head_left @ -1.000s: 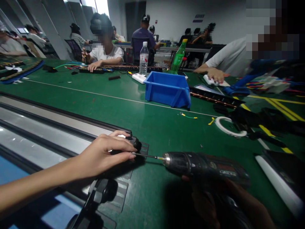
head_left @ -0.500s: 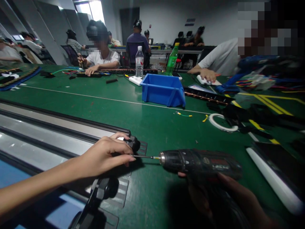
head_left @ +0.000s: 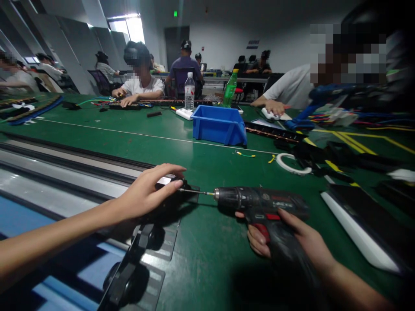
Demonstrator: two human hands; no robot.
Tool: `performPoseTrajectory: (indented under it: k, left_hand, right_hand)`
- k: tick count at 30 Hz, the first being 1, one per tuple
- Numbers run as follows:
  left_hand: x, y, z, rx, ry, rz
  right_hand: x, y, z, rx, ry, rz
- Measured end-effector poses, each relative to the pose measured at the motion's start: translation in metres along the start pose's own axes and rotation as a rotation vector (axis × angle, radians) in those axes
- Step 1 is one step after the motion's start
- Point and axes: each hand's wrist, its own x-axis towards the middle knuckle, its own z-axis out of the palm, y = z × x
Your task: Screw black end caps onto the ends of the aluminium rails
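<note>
My right hand [head_left: 301,233] grips a black and red cordless drill [head_left: 262,202], a finger near its trigger. From the chuck a long thin driver bit [head_left: 199,192] points left, its tip at the black end fitting [head_left: 177,181] of a long metal-and-black rail assembly [head_left: 81,172]. My left hand [head_left: 152,185] rests over that end, thumb and fingers stretched out and apart beside the bit's tip. The fingers partly hide the fitting and the exact contact of the tip. Nearer me, black knob-like parts [head_left: 152,235] with slotted plates [head_left: 167,246] line the assembly's end.
A blue bin [head_left: 218,125] stands mid-table, with a clear bottle [head_left: 189,91] and a green bottle [head_left: 230,88] behind. A white ring [head_left: 293,164] and a black-and-white device [head_left: 363,233] lie right. Co-workers sit across the table [head_left: 129,151] and at the right.
The drill and my right hand have risen and shifted slightly left. My left thumb and fingers, close around the bit before, have spread apart. The view has tilted up.
</note>
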Motion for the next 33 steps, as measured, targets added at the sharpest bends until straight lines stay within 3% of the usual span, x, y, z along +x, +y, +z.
performPoseTrajectory:
  k: [3, 8, 12, 19, 24, 33]
  left_hand:
    - [0.005, -0.002, -0.005, 0.035, -0.016, -0.054]
    - [0.014, -0.005, -0.027, 0.249, -0.245, 0.097]
    - [0.009, -0.016, -0.039, 0.346, -0.409, 0.103]
    - [0.000, -0.041, -0.030, 0.206, -0.378, 0.066]
    - [-0.001, -0.043, -0.030, 0.184, -0.387, 0.048]
    - [0.000, -0.044, -0.029, 0.183, -0.398, 0.052]
  right_hand:
    - [-0.001, 0.000, -0.001, -0.022, -0.016, 0.006]
    - [-0.002, 0.001, 0.003, -0.061, 0.026, 0.021]
    - [-0.002, 0.003, 0.006, -0.084, 0.041, 0.012]
    - [0.002, 0.003, 0.005, -0.161, 0.073, -0.008]
    - [0.003, 0.004, 0.007, -0.143, 0.104, 0.002]
    - [0.006, 0.004, 0.001, -0.182, 0.044, -0.019]
